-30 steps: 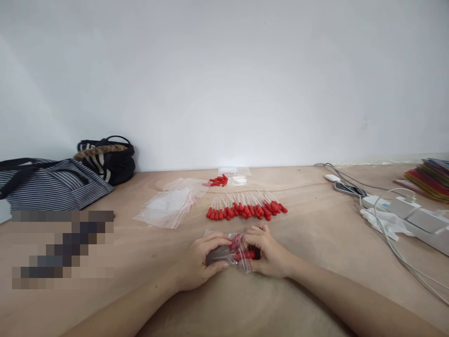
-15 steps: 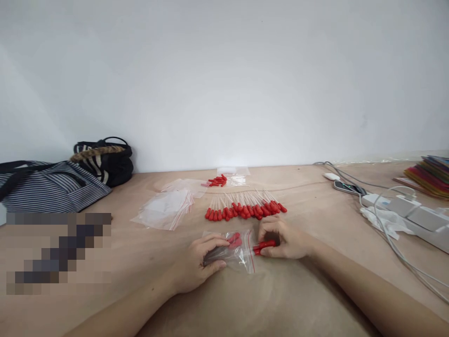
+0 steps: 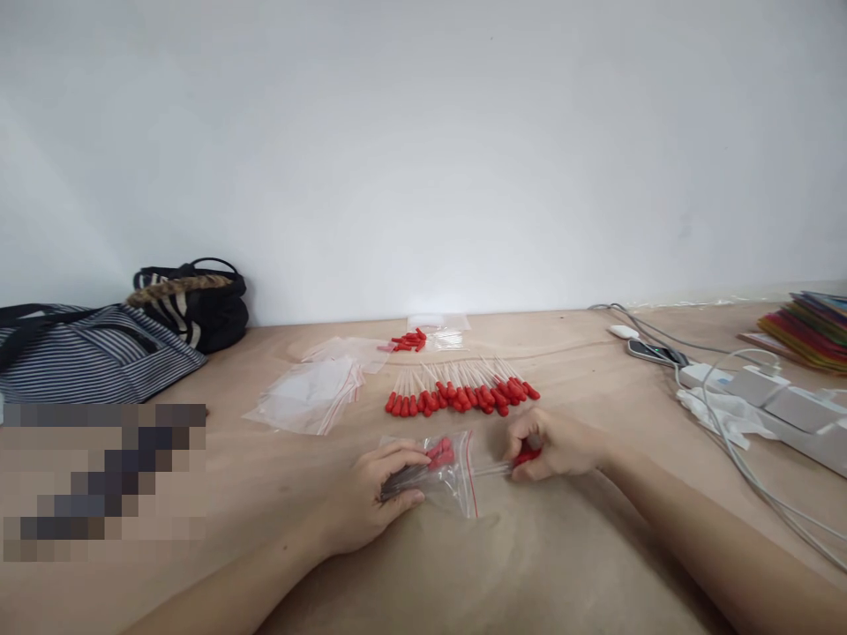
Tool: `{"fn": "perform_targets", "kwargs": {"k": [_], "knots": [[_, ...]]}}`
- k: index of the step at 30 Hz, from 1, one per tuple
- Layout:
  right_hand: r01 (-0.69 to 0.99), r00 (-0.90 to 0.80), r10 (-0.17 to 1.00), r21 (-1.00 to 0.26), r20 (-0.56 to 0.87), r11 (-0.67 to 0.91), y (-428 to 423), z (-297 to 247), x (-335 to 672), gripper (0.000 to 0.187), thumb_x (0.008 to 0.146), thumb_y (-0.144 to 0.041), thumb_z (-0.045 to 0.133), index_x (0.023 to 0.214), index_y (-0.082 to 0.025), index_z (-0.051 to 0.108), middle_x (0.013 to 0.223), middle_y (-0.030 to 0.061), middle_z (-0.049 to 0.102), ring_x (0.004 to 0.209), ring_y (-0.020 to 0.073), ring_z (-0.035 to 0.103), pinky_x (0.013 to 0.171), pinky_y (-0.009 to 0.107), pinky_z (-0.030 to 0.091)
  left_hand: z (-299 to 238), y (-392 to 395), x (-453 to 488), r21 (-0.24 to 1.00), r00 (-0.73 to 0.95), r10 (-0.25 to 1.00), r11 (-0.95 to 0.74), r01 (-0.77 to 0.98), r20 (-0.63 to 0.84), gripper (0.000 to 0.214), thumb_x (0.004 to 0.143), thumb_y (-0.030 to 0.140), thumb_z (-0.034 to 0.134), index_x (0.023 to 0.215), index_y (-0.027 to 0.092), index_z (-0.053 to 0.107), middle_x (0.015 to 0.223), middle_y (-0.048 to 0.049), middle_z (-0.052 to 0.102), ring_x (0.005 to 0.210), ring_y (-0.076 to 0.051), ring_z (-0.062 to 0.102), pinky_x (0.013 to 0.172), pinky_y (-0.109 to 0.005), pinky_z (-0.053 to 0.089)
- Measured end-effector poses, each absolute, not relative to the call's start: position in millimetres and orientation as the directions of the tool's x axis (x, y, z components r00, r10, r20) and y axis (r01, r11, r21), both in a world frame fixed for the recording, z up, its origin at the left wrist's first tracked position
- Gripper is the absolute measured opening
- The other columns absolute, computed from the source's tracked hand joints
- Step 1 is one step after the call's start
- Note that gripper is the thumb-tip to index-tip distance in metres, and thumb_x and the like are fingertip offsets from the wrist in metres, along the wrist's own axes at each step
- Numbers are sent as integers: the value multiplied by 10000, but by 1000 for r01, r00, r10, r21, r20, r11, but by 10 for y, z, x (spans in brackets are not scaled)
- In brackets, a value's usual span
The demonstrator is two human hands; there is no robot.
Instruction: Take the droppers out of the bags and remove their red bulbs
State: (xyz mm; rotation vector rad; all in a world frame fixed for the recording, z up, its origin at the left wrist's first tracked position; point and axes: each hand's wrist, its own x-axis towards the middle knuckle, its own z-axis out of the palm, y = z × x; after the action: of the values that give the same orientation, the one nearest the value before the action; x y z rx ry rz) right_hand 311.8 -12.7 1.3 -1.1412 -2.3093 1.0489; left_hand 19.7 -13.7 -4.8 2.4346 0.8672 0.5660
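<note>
Head view. The left hand is laid at the left end of a clear plastic zip bag with a red seal line, its grip closed on the film between thumb and fingers. The bag lies flat on a light brown tabletop, its red-lined mouth turned to the right; bulbous red heads are seen within. By the right hand, just right of that mouth, thin white sticks with red heads are held, the heads pinched in the grip and partly covered by the fingers; the sticks are pointed left, toward the mouth. Whether the tips are inside cannot be told.

Beyond the hands, a row of white sticks with bulbous red heads is laid out, heads nearest the person. To its left, a loose stack of clear bags with red edges is spread. Farther back are placed a small heap of short red pieces and, just beside it, a group of thin white sticks.

Left side: a navy-and-white striped fabric bag; a black bag with brown furry trim. Right side: a white power strip, a crumpled white tissue, and a stack of multicoloured flat sheets.
</note>
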Motion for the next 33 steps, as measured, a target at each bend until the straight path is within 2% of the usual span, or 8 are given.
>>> {"fn": "perform_targets", "kwargs": {"k": [6,10,15,18,20,23,28,33], "knots": [[478,-502,850,-870,-157,121,-65,110,3409,169,544,-275,713,618,-133,661,518,-34,559,440,52,433,427,179,327,-59,-126,181,565,711,672,-676,473,209,282,791,260,552,1071,234,582,1147,-52,592,1051,-209,541,924,-368,425],[377,-396,914,-923,-88,75,-10,108,3617,226,512,-326,738,604,-136,657,487,-34,543,405,45,398,406,184,306,-64,-119,176,562,703,679,-673,481,211,282,783,250,558,1063,230,583,1144,-48,595,1046,-208,546,924,-366,429],[317,16,995,-944,101,90,63,144,3771,259,526,-395,719,554,-163,609,465,-36,516,438,63,399,444,201,327,-55,-124,184,555,710,674,-677,484,203,284,796,260,547,1077,237,576,1153,-46,589,1063,-206,536,935,-367,420],[446,317,942,-894,108,-47,128,84,3742,253,614,-413,648,550,-175,592,469,-25,523,463,86,443,470,211,344,-60,-121,183,561,715,669,-678,475,204,282,803,268,540,1081,238,575,1155,-48,585,1063,-204,534,935,-363,419],[568,438,891,-806,123,-168,186,-16,3693,238,657,-408,600,594,-179,616,513,-3,576,496,112,499,481,220,354,-67,-117,181,563,715,670,-676,475,202,284,800,270,543,1080,238,576,1157,-48,584,1061,-206,534,936,-365,418],[681,443,884,-697,150,-224,281,-187,3622,224,672,-395,577,632,-186,644,565,23,628,568,154,567,516,236,372,-71,-114,179,562,709,673,-676,477,208,287,796,273,546,1079,238,579,1159,-51,584,1061,-212,535,935,-371,418],[746,402,895,-635,191,-199,375,-313,3592,317,737,-451,494,658,-183,643,709,74,678,685,202,605,574,270,378,-57,-123,188,563,720,661,-684,464,209,284,793,260,545,1074,232,581,1153,-53,589,1060,-210,535,934,-373,420],[782,395,892,-590,220,-201,372,-325,3637,350,787,-444,427,683,-180,633,717,79,678,694,202,604,601,279,378,-51,-131,194,565,721,656,-690,453,223,281,791,250,546,1070,228,571,1148,-53,590,1065,-207,533,933,-367,420]]}}
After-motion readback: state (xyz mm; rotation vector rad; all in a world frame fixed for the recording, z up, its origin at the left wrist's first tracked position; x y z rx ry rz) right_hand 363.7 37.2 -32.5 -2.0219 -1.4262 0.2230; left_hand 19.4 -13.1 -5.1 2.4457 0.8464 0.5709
